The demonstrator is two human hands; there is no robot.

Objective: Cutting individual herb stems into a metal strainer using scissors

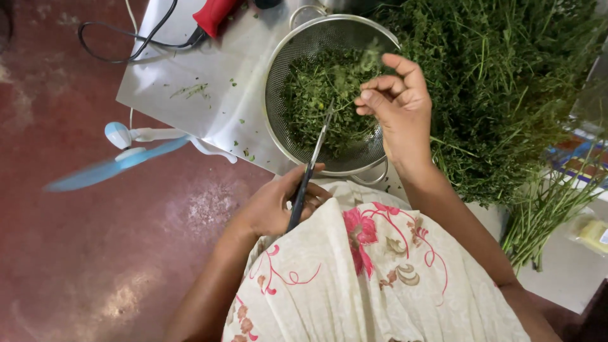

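Soft, light herb sprig (364,60) being pinched by right hand (396,104) by stem at 12 o'clock over colander (278,57); scissors (310,168) being gripped by left hand (275,206).

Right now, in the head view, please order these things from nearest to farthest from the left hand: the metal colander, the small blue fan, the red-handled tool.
From the left hand, which holds the scissors:
1. Metal colander, just beyond the hand, up and to the right.
2. Small blue fan, to the left, at the edge of the metal sheet.
3. Red-handled tool, farthest, at the top edge of the picture.
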